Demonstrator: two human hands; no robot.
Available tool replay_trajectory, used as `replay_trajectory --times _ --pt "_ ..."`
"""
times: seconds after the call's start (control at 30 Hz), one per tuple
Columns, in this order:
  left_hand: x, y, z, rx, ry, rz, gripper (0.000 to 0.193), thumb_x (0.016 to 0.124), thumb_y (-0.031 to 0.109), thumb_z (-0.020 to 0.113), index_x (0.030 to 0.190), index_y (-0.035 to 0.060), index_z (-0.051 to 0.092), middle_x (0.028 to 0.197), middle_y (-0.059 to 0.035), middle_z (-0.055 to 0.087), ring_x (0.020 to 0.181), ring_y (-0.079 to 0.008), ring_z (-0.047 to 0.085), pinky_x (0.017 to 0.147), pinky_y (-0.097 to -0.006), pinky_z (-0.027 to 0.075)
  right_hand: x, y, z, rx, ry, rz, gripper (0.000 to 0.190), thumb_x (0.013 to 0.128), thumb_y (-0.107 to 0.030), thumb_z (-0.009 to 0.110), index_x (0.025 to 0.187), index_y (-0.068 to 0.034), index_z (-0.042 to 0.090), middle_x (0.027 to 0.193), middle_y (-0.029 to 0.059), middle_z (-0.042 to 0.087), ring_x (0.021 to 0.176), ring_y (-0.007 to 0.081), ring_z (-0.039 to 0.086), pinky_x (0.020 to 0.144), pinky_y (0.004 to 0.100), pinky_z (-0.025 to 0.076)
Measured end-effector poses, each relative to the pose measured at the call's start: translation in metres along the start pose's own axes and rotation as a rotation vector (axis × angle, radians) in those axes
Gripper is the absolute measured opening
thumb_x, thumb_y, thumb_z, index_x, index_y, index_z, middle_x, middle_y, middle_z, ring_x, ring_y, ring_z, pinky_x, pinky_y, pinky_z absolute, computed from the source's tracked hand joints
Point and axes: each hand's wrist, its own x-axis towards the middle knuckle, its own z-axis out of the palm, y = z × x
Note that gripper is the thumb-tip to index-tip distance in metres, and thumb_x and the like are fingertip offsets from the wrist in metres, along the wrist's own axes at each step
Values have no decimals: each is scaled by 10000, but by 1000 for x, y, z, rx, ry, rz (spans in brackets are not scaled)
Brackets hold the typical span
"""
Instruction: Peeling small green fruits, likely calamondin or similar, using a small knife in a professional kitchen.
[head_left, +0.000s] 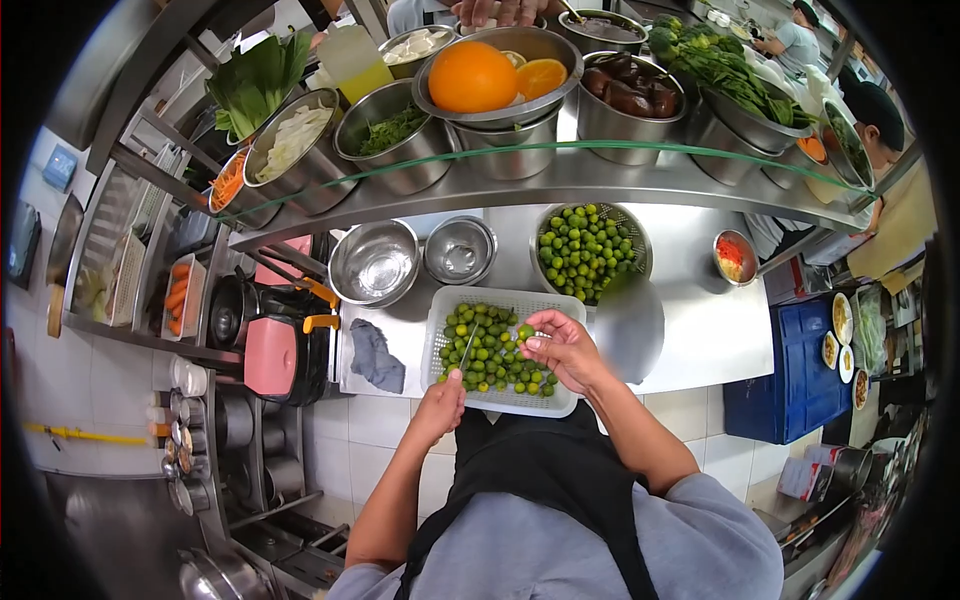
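Note:
My left hand (442, 405) grips a small knife (470, 347), its blade pointing up over a white perforated plastic basket (559, 406). Between the thumb and fingers of my right hand (566, 349) is a small green citrus fruit (526, 331), held above the basket's right side. Many more small green citrus fruits (491, 360) lie spread in the basket. Behind it, a metal colander (646, 255) is heaped with brighter green citrus fruits (589, 247). A blurred grey oval patch (630, 330) covers part of the view right of my right hand; what it is, I cannot tell.
Metal bowls (373, 264) and a grey cloth (377, 356) sit left on the steel table (705, 330). At the right is a small bowl of red and yellow shreds (735, 259). Overhead runs a steel shelf (525, 184) with food containers. Other people (874, 112) are beyond.

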Motion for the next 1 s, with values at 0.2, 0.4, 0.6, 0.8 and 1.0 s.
replay_trajectory --times 0.2,0.4,0.6,0.8,1.0 --pt "-37 38 38 710 449 503 473 982 460 497 795 32 570 709 -240 622 706 -469 606 610 -544 450 1 18 -2 -18 52 61 259 885 33 662 1119 -22 565 1064 64 595 919 172 665 825 288 568" --pt "-37 44 42 576 337 560 458 989 441 487 789 37 568 685 -220 617 687 -463 605 599 -540 447 2 27 -1 -3 68 85 208 893 10 670 1072 -35 573 970 58 637 891 161 668 812 289 570" --pt "-51 61 52 693 346 610 458 994 427 483 768 38 566 645 -209 595 641 -455 588 575 -526 435 3 29 -4 -48 7 57 186 888 6 676 1049 -28 588 957 68 656 868 158 671 805 296 573" --pt "-57 73 53 787 352 655 437 979 420 502 755 51 569 648 -206 607 644 -448 604 576 -543 452 0 27 0 -94 -9 24 193 886 10 673 1055 -16 584 984 89 663 872 166 674 805 314 579" --pt "-47 61 50 837 384 730 370 949 372 550 750 60 572 658 -202 616 635 -439 611 570 -542 461 -8 33 -5 16 -28 122 151 927 -7 618 1067 -51 583 981 114 685 865 211 699 778 317 592"
